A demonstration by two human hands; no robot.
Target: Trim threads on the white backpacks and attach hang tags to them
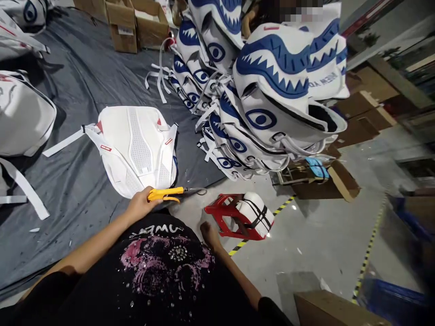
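At the counter point(84, 86), just beside the white backpack point(117, 156), my left hand point(140, 204) grips the yellow tool point(166, 194) (presumably light, stiff, best held by its handle); my right hand point(210, 236)'s closure I cannot determine.

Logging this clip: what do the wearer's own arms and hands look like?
The left hand and right hand are ungloved, with bare forearms. Black sleeves stop well short of the wrists, matching a black top with a pink print and shiny stones.
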